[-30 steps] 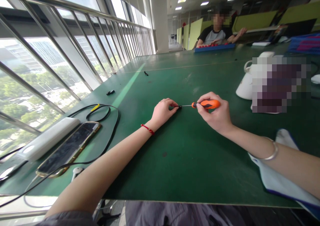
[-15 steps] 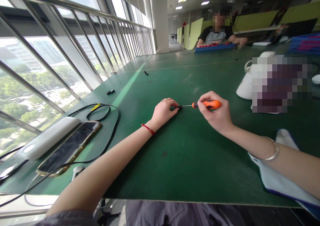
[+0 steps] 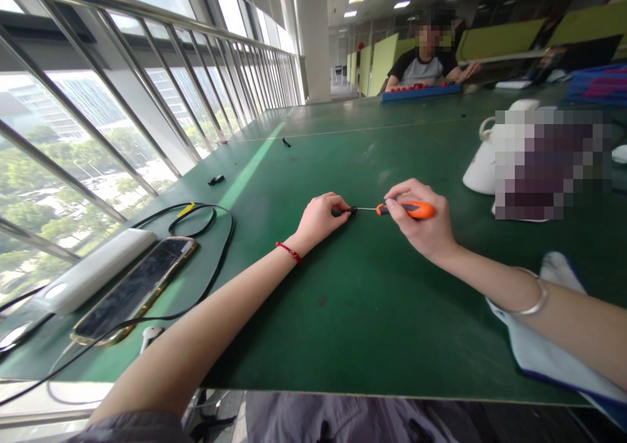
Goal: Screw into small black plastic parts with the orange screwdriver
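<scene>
- small black part [image 3: 353, 210]: partly hidden by left hand [image 3: 321, 216], too small to identify
- screwdriver [image 3: 416, 210]: tip contact unreadable
- blue basket [image 3: 576, 90]: cut off by right edge

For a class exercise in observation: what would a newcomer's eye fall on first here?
Probably the orange-and-black screwdriver in the right hand, mid-table, pointing at a small black piece in the left hand. Next, perhaps, the metal railing along the left side of the green table.
</scene>
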Motion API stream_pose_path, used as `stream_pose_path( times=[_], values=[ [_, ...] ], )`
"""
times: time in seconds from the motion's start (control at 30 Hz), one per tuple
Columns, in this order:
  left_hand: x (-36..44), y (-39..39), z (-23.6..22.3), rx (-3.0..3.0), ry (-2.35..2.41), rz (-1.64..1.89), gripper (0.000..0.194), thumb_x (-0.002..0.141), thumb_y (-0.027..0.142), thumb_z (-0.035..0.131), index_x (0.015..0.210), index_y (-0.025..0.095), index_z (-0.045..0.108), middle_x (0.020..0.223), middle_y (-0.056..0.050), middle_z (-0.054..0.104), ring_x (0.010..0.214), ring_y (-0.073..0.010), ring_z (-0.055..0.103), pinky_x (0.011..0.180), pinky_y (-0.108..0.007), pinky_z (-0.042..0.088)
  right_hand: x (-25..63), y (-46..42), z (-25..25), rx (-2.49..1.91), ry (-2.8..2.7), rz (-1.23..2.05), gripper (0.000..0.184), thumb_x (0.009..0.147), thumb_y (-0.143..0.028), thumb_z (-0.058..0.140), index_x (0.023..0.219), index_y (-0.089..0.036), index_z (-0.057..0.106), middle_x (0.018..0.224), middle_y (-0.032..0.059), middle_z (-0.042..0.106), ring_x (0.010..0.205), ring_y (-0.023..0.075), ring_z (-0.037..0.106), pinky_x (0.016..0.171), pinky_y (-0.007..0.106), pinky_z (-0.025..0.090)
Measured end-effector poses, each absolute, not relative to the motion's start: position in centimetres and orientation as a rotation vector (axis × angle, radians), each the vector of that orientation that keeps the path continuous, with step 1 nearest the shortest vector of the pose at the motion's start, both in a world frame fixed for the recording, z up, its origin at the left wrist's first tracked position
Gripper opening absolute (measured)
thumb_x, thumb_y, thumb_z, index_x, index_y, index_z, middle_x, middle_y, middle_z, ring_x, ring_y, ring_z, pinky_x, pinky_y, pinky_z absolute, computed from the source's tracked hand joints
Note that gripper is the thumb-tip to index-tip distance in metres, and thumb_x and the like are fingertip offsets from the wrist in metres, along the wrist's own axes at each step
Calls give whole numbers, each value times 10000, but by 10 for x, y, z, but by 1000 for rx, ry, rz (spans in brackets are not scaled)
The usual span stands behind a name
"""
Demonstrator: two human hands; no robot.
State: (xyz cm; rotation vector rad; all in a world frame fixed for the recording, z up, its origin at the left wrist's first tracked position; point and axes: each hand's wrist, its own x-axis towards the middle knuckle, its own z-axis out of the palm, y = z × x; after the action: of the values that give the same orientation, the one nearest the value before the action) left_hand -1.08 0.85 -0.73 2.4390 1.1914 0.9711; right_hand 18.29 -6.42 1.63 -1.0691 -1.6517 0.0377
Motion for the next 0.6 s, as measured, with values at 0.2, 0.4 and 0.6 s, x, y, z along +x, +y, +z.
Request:
stream_pose_path(
  times=[0.2,0.4,0.6],
  values=[
    [-11,10,-9,2411,1149,988,85,757,202,619,784,160,687,828,-34,662,728,-141,616,702,-262,517,182,-64,15,-973,-1597,49,269,713,-245,621,963,-249,521,785,6,594,682,178,581,680,331,485],
    [-11,11,-9,2401,1133,984,70,751,187,620,778,160,680,831,-31,657,735,-138,619,713,-261,517,182,-65,16,-1092,-1618,99,111,756,-316,624,779,-249,539,588,-27,562,565,163,555,627,326,472],
    [-12,10,-8,2397,1106,994,62,748,181,628,773,158,679,830,-31,656,730,-139,613,703,-261,515,181,-65,16,-966,-1574,32,337,698,-263,650,1000,-248,501,754,0,575,678,182,580,671,340,490]
  ],
)
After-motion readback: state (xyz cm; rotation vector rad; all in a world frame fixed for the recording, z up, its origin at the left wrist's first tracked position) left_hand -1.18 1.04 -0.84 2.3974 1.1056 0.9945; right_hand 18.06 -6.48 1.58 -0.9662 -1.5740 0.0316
